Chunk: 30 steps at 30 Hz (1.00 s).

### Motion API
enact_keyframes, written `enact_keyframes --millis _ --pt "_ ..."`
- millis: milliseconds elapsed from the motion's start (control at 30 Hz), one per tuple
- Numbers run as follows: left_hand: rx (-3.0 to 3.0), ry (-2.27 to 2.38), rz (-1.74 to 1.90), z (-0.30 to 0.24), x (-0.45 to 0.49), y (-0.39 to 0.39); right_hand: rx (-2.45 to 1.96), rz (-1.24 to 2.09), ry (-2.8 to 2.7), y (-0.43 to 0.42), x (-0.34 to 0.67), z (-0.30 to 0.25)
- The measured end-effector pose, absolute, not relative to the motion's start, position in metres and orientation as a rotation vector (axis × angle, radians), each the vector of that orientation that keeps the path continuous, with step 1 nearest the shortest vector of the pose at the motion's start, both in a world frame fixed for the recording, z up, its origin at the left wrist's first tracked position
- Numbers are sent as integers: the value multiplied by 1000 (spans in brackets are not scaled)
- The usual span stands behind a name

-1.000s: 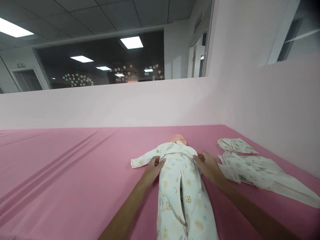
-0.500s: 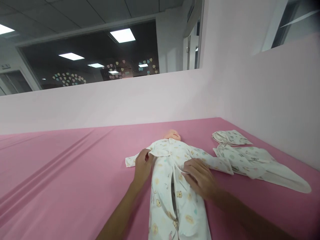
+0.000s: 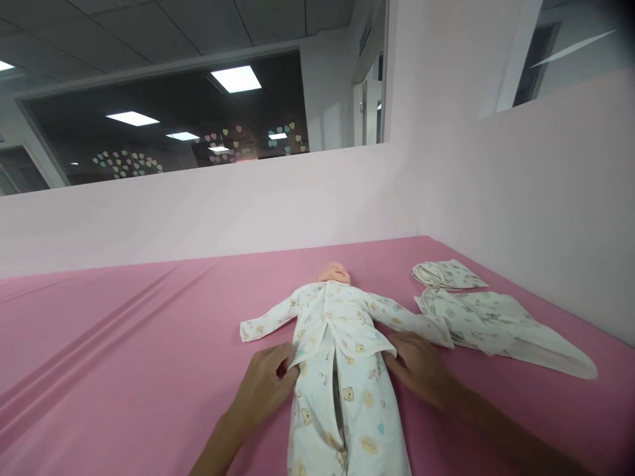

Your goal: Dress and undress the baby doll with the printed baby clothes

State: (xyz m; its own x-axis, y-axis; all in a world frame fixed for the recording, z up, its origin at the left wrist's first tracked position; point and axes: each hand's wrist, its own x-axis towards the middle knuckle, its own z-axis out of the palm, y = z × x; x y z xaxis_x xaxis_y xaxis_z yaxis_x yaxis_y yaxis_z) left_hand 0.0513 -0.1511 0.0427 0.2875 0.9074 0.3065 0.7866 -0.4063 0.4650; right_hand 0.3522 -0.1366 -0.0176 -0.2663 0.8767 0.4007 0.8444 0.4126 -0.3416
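Note:
A baby doll lies on its back, its head toward the wall. It wears a white baby shirt printed with small bears, sleeves spread to both sides, and matching trousers with a dark slit down the middle. My left hand is closed at the shirt's lower left corner, fingers pinching the hem beside the doll's waist. At the opposite corner my right hand is closed on the hem, its fingertips partly hidden by the cloth. The shirt's front flaps part below the chest.
The doll rests on a pink sheet with long creases at left. To the right are a folded printed cloth and a larger loose printed garment, close to the right sleeve. White walls border the back and right.
Both hands have moved down toward the waist, drawing the shirt's bunched front flaps down over the trouser top. The left sleeve now shows fully. The view has shifted slightly.

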Motion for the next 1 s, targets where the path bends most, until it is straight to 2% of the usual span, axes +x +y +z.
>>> enact_keyframes --millis 100,233,333,567,733,833,1000 --pt "2314 1577 728 56 58 -152 -1364 -70 -2166 -150 344 -17" --pt "2325 1566 832 67 70 -146 -1302 -333 -1956 -154 338 -8" --pt "2462 1482 842 69 83 -143 -1211 -384 -1883 -149 326 8" --pt "2665 1330 683 73 104 -150 -1154 -70 -2019 -156 279 38" --pt "2555 1307 581 85 101 -153 -1106 175 -2154 -158 276 55" --pt "2397 1284 540 95 97 -157 -1223 343 -1996 -138 275 68" --pt "2291 1310 583 101 102 -160 -1603 316 -1758 -76 264 83"
